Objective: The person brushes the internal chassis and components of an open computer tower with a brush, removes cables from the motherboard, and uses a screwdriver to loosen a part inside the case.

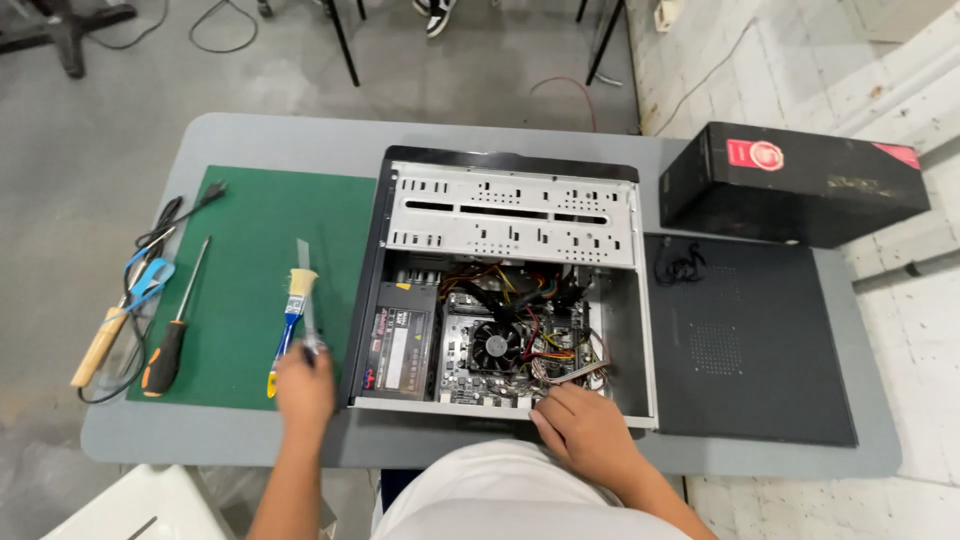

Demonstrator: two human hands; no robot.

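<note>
While seated at a grey table (250, 140), working over an opened computer case (505, 290).

At far left, on bare tabletop: wooden-handled tool (98, 348) lying aslant, blue-handled pliers or cutters (148, 280) just above it, black cable (170, 225) looping around both. Next, at the left edge of the green mat (255, 250): screwdriver (172, 335) with black-and-orange handle, shaft pointing up and away.

Further right on the mat: paintbrush (290, 325) with blue-and-yellow handle, pale bristles pointing away. Just beside it, left hand (303, 385), closed around a slim metal tool (306, 300), its blade sticking up past the brush bristles; exact kind too thin to tell. Hand resting near the mat's lower right corner, close to the case's left wall.

Centre: computer case lying on its side, lid off. Silver drive rack (510, 215) across the far half. Below, black power supply (398, 345) at left, circuit board with round black fan (495, 348) in the middle, bundle of red, yellow and black wires (550, 335) to the right of the fan.

Right hand (585, 430) at the case's near edge, fingers loosely curled, fingertips touching the rim near the wires and a flat grey ribbon cable (580, 372); gripping nothing clearly visible.

Right of the case: black side panel (750, 340) lying flat, touching the case wall, small coil of black cord (682, 265) at its far-left corner. Beyond it, long black box (795, 185) with red patches. Pale tiled floor (800, 60) at far right.
</note>
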